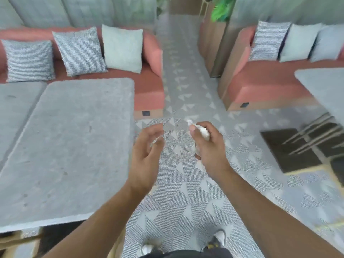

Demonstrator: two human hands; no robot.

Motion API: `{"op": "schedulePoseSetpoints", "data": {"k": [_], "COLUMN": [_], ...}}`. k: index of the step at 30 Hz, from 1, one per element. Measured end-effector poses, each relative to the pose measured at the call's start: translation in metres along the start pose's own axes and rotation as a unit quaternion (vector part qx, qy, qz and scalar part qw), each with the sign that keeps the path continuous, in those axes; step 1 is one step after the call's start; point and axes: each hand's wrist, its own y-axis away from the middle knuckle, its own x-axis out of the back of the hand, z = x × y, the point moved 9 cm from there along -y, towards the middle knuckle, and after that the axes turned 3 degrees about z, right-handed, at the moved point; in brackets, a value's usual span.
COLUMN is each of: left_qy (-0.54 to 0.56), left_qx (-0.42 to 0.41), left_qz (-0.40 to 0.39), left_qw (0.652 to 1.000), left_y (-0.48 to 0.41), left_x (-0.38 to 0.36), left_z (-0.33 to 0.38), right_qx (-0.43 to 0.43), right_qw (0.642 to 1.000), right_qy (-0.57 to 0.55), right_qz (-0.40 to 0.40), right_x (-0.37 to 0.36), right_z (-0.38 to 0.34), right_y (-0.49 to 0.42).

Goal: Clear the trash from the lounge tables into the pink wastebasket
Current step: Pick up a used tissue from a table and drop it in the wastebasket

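My right hand point(208, 146) grips a crumpled white tissue point(202, 132); a twisted end sticks out past my thumb and more paper shows below my fingers. My left hand point(147, 151) hangs beside it over the carpet with relaxed, slightly curved fingers; something small and clear may lie against them, but the blur hides what it is. Both hands are in the aisle, just right of the grey lounge table point(74, 146). No pink wastebasket is in view.
A pink sofa point(149, 86) with grey cushions stands behind the left table. A second pink sofa point(260, 88) and another grey table point(323, 88) are at the right, with dark metal table legs point(312, 135) below. A patterned carpet aisle point(186, 75) runs ahead between the sofas.
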Motion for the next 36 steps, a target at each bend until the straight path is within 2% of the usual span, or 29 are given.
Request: {"op": "schedulePoseSetpoints", "data": {"k": [7,17,27,36], "left_qy": [0.02,0.018,0.06,0.105], "left_qx": [0.006,-0.006,0.011,0.031], "left_qz": [-0.176,-0.349,-0.504,-0.597], "left_qw": [0.984,0.937,0.862,0.795], "left_y": [0.031,0.142,0.26,0.341], "left_x": [-0.191,-0.465,-0.677,-0.869], "left_z": [0.003,0.011,0.007,-0.007], "right_qx": [0.003,0.033,0.034,0.048], "right_qw": [0.981,0.929,0.838,0.752], "right_qy": [-0.09,-0.053,-0.084,-0.085], "right_qz": [0.173,0.364,0.538,0.652], "right_x": [0.198,0.492,0.7,0.87], "right_z": [-0.012,-0.033,-0.025,-0.011], "right_y": [0.026,0.102,0.211,0.26]}}
